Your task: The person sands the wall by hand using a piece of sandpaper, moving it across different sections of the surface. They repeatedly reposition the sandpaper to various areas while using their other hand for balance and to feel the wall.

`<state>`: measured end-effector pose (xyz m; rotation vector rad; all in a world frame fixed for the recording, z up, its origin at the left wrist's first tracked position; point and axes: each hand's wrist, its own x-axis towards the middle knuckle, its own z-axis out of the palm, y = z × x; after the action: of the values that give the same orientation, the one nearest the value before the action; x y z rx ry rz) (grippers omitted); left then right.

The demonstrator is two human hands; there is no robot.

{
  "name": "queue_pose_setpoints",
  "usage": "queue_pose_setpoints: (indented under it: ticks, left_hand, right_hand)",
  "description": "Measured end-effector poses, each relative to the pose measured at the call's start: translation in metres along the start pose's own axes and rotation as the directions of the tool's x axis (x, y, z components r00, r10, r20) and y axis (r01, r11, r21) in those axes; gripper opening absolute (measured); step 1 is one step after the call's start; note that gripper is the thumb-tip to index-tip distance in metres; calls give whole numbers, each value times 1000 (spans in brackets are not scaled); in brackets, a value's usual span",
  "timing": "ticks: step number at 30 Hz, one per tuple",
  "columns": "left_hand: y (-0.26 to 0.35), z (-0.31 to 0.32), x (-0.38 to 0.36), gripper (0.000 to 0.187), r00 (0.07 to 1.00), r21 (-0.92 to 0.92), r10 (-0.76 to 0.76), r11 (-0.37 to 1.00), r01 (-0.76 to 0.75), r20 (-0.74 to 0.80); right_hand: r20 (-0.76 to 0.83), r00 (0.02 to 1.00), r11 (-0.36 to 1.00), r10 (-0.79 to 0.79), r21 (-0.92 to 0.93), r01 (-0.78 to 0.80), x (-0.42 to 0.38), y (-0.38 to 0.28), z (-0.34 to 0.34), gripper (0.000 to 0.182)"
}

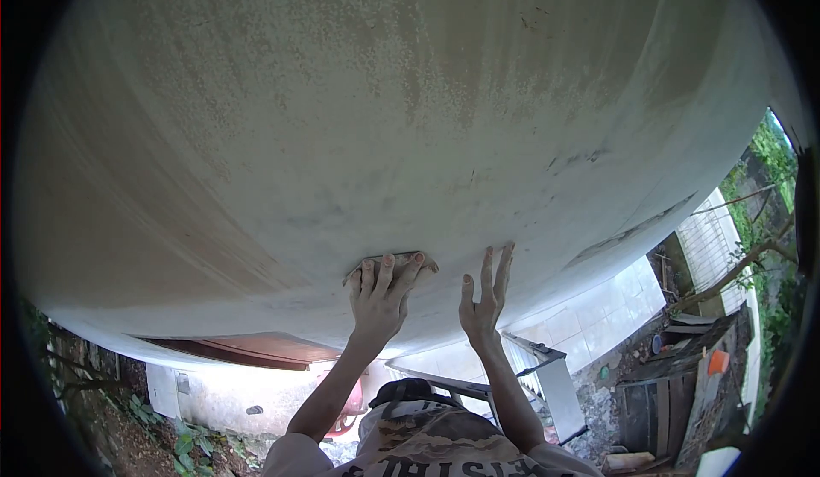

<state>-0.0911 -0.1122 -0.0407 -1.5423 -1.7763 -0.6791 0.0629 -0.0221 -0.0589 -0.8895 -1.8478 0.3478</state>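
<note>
A tall, pale wall [444, 152] with streaks, speckled patches and dark scuffs fills most of the view. My left hand [380, 298] presses a thin, worn sheet of sandpaper [428, 263] against the lower middle of it. The fingers lie over the sheet, and only its upper edge and corners show. To the right, my right hand [484, 299] is open, fingers stretched upward and fingertips at the wall surface. Nothing shows in that hand.
A metal ladder [547, 379] stands by my right arm. Farther below are a tiled surface [589, 315], a wooden structure [662, 409] with an orange object [718, 362], and bare branches [739, 263]. A brown opening edge [248, 351] lies at lower left, above plants [190, 443].
</note>
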Motion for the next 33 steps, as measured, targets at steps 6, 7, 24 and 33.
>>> queue_pose_setpoints:
  ticks: [6,7,24,33]
  left_hand:
    - [-8,-1,11,55,997,56,69,996,-67,-39]
    - [-8,-1,11,55,995,65,80,995,-77,-51]
    - [-18,11,5,51,981,268,178,951,-151,-79]
    - [-11,15,3,51,985,167,133,979,-114,-106]
  right_hand:
    - [-6,999,999,-33,7,33,-9,3,12,50]
    - [-11,999,999,-45,9,46,-11,4,13,50]
    - [170,985,999,26,-25,-22,-78,51,18,47]
    - [327,895,939,304,-259,-224,-192,130,-56,22]
